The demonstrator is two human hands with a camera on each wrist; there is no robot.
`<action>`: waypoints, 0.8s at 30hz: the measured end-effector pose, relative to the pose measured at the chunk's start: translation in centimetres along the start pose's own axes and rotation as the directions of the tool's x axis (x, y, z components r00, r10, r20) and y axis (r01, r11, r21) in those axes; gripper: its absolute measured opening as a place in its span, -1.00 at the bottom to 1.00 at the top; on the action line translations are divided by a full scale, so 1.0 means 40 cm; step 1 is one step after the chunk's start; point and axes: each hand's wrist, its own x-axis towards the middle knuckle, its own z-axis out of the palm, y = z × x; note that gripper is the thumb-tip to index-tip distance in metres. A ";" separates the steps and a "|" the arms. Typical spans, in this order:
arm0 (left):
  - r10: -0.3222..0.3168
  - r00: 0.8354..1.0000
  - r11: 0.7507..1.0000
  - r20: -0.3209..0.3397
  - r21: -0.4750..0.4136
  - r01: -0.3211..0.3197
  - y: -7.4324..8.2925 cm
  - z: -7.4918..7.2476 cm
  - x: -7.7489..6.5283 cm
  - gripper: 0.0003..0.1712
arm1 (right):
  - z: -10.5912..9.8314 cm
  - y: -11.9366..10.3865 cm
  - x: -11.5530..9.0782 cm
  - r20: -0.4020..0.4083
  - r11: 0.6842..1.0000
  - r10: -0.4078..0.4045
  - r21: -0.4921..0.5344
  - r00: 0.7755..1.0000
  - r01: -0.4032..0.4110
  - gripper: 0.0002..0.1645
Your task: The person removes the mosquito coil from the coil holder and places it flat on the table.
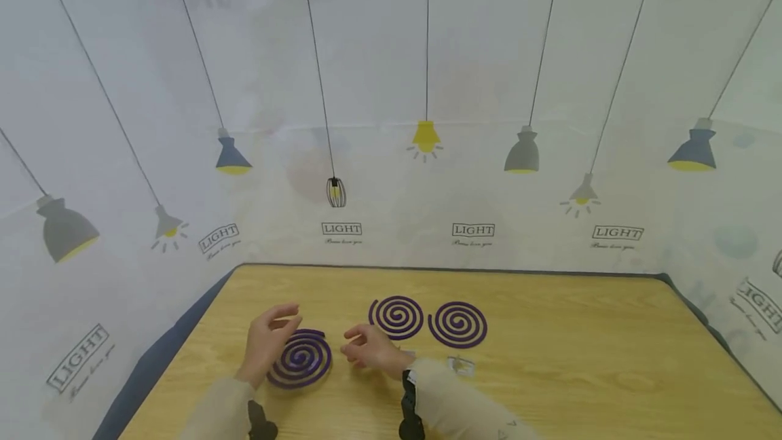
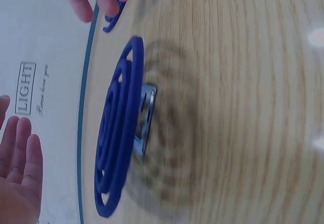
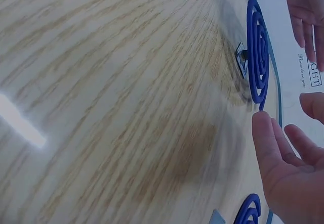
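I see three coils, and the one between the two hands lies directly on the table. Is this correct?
Not quite: that coil does not lie directly on the table. The left wrist view shows it raised on a small metal stand. The rest is right.

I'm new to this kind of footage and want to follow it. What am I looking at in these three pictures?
There is no machine here, just a person's bare left hand and right hand. The wide picture comes from a camera worn on the head, looking forward and down. The other two come from cameras worn on the wrists, which is why the table looks tipped sideways in them. Between the hands, one coil sits raised over a small metal stand. A second coil and a third coil lie farther off, with a small shiny piece nearer the person. Neither hand holds anything.
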 end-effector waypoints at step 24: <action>-0.200 0.978 0.978 0.062 0.067 0.195 -0.122 -0.075 -0.008 -0.52 | 0.073 0.046 0.043 -0.112 0.997 0.036 0.075 0.993 -0.028 -0.72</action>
